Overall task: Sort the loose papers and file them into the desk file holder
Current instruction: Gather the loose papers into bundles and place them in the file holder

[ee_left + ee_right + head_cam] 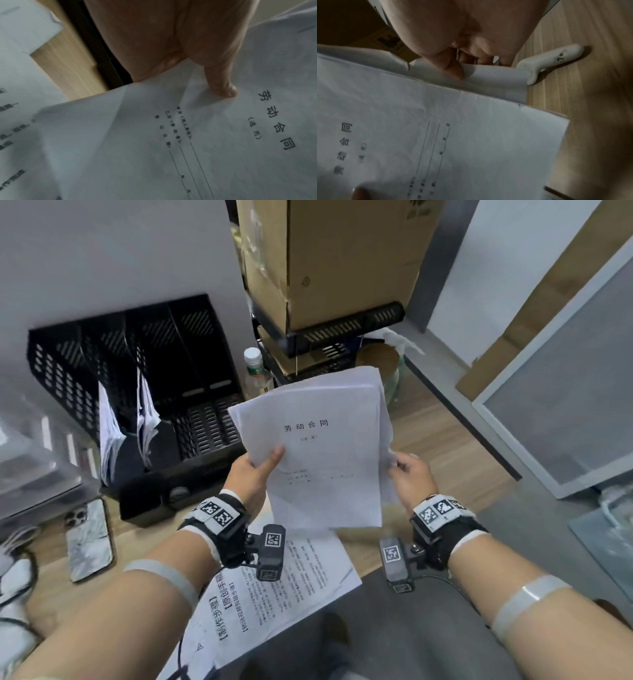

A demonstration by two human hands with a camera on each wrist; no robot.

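Papers [322, 453] headed 劳动合同; both hands' grip on edges

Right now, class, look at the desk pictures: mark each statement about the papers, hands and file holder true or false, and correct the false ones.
1. Both hands hold the contract stack. True: left hand, right hand.
2. The file holder is completely empty. False: its two left slots hold papers.
3. A phone lies on the desk. True.
4. The printed sheet stands in the holder. False: it lies on the desk below the hands.
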